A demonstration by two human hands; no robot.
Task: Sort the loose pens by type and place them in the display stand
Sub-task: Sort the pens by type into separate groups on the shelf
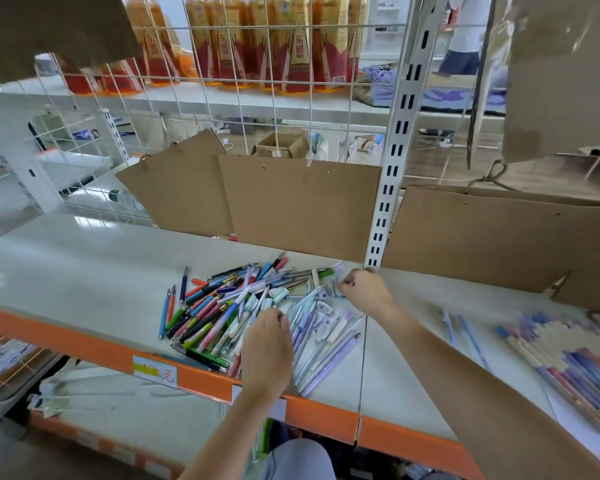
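I see the pile of pens [243,303] lying loose on the white shelf [84,265], spread from the orange front edge [84,344] back toward the cardboard sheets [302,202] that lean against the wire grid. The darker and brighter pens sit to the left of the pile, the pale lilac and blue ones [323,344] fan out to the right. My left hand [267,351] rests over the middle of the pile with its fingers curled down into the pens; whether it pinches one I cannot tell, since the fingertips are hidden behind the knuckles. My right hand [364,289] is at the far right corner of the pile, beside the foot of the slotted upright [392,188], its thumb and fingers closed on something small and pale, a cap or a pen end, though I cannot make out which. A second batch of pens [568,368] lies well apart on the right, blurred. I see no display stand in view.

To do this step well, I judge that I should lift one kind at a time, starting with the lilac ones that already lie together, and draw them out along their length so the heap does not roll toward the front edge. Loose caps should go back on matching barrels first
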